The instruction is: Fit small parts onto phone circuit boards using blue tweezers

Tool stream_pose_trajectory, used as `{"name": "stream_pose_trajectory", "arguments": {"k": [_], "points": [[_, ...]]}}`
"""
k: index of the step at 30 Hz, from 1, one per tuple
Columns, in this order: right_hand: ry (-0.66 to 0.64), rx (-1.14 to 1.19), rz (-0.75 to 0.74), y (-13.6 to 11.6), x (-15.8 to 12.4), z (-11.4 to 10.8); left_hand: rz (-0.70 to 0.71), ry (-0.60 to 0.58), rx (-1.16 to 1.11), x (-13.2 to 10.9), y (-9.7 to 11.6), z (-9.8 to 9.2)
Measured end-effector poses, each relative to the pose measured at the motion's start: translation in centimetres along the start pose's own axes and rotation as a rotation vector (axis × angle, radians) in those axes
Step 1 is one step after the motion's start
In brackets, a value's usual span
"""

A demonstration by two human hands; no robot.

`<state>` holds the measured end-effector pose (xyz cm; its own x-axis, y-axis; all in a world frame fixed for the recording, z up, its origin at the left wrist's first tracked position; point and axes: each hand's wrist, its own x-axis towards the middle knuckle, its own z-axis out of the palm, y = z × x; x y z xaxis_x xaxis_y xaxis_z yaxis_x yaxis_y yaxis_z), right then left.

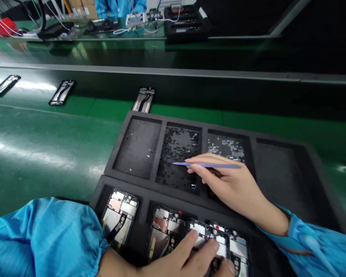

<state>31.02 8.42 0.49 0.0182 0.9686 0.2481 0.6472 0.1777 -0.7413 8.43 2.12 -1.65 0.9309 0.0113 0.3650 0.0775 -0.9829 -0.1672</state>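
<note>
Green bench stretches through the head view, and behind it one person in blue is at another bench. Upper tray has four compartments, probably so that small parts do not mix: dark bits lie mostly in the second, pale bits in the third, both too many for counting. Right hand pinches one pair of tweezers like a pen, presumably for fine control, with the tip over the dark bits; whether it holds a bit, I cannot tell. Left hand lays its spread fingers on the third phone of four at the lower tray, perhaps to keep it steady; whether it also grips the edge is hidden. Three far phones make seven altogether.
</note>
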Motion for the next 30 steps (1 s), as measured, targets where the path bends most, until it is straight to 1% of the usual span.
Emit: {"name": "stream_pose_trajectory", "arguments": {"k": [2, 4, 5, 6, 7, 9, 10, 11, 12, 14, 15, 18, 22, 24, 27, 30], "points": [[0.077, 0.035, 0.043, -1.0, -0.3, -0.7, 0.023, 0.001, -0.063, 0.1, -0.6, -0.8], [0.144, 0.08, 0.112, -2.5, -1.2, -1.8, 0.012, 0.035, -0.228, 0.6, -2.2, -2.3], [0.161, 0.105, 0.143, -3.3, -1.9, -2.5, -0.027, 0.057, -0.352, 0.9, -3.3, -3.1], [0.168, 0.13, 0.171, -4.0, -2.7, -3.1, -0.106, 0.055, -0.491, 1.3, -4.5, -3.8], [0.183, 0.149, 0.192, -4.7, -3.5, -3.6, -0.224, 0.031, -0.624, 1.7, -5.8, -4.4], [0.229, 0.135, 0.184, -5.5, -5.3, -4.0, -0.522, -0.114, -0.829, 2.6, -8.1, -5.0], [0.257, 0.1, 0.157, -5.6, -6.0, -3.8, -0.647, -0.221, -0.907, 3.0, -8.9, -5.0], [0.283, 0.052, 0.119, -5.6, -6.6, -3.5, -0.734, -0.333, -0.978, 3.4, -9.5, -4.9], [0.303, 0.001, 0.076, -5.4, -7.1, -3.0, -0.786, -0.428, -1.044, 3.7, -9.9, -4.7], [0.328, -0.078, 0.003, -4.9, -7.5, -1.8, -0.841, -0.553, -1.159, 4.1, -10.0, -4.2], [0.34, -0.098, -0.017, -4.7, -7.6, -1.3, -0.868, -0.577, -1.203, 4.3, -9.8, -3.9], [0.373, -0.12, -0.035, -4.1, -7.7, -0.2, -0.943, -0.58, -1.275, 4.6, -9.0, -3.3], [0.411, -0.129, -0.063, -4.0, -8.1, 0.0, -0.973, -0.552, -1.328, 4.7, -8.5, -2.7], [0.389, -0.127, -0.064, -3.9, -8.2, -0.1, -0.981, -0.55, -1.346, 4.7, -8.6, -2.6], [0.343, -0.123, -0.049, -3.8, -8.2, 0.0, -1.041, -0.574, -1.375, 4.7, -8.8, -2.4], [0.335, -0.1, -0.082, -3.6, -8.1, 0.1, -1.099, -0.603, -1.42, 4.7, -8.9, -2.3]]}}
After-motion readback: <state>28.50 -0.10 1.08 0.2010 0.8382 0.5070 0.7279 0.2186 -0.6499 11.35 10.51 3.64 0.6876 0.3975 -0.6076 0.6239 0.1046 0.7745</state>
